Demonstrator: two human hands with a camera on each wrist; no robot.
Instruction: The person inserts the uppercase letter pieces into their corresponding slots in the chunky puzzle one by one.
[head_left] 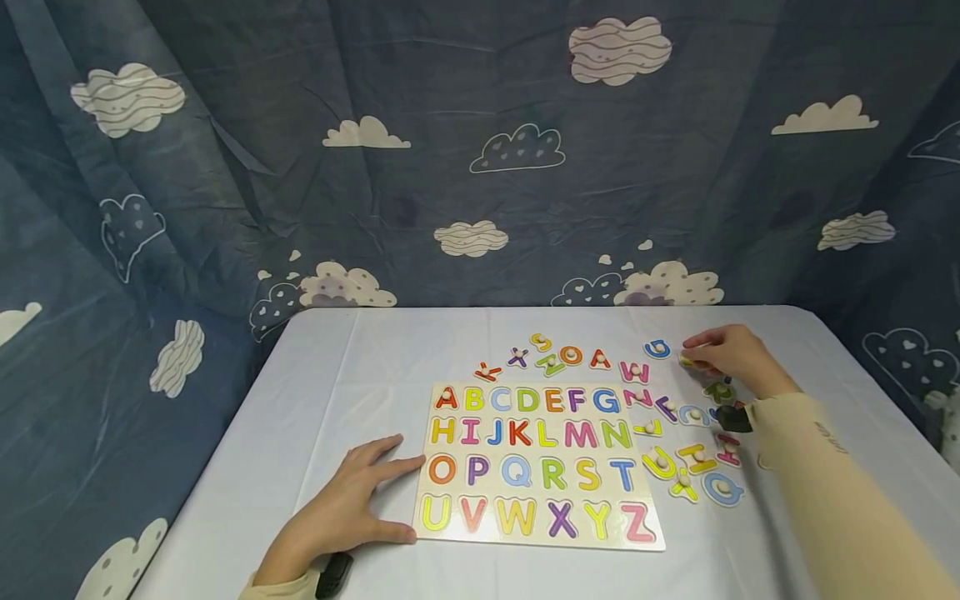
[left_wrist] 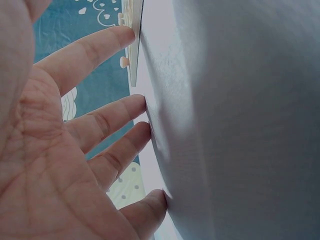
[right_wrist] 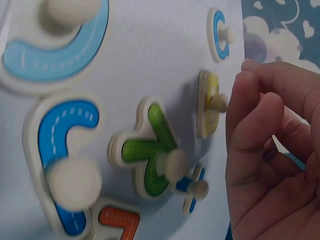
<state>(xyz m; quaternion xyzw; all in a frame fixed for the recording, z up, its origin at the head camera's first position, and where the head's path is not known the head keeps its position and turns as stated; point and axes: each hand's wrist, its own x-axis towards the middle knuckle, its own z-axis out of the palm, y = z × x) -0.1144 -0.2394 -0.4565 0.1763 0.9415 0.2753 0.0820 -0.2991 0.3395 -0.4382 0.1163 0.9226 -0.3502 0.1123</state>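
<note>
An alphabet puzzle board with rows of coloured letters lies flat on the table. My left hand is spread at its left side, index fingertip against the edge and thumb by the lower left corner. In the left wrist view the other fingertips rest on the white cloth. At the table's far right, my right hand hovers at a yellow letter piece, its fingers loosely bent. The right wrist view shows the piece's wooden knob just beside the fingertips, seemingly apart from them. A blue letter piece lies close by.
Loose knobbed letters lie behind and right of the board, among them a red A, an orange O, a green R and a blue Q. A dark curtain with clouds hangs behind the table.
</note>
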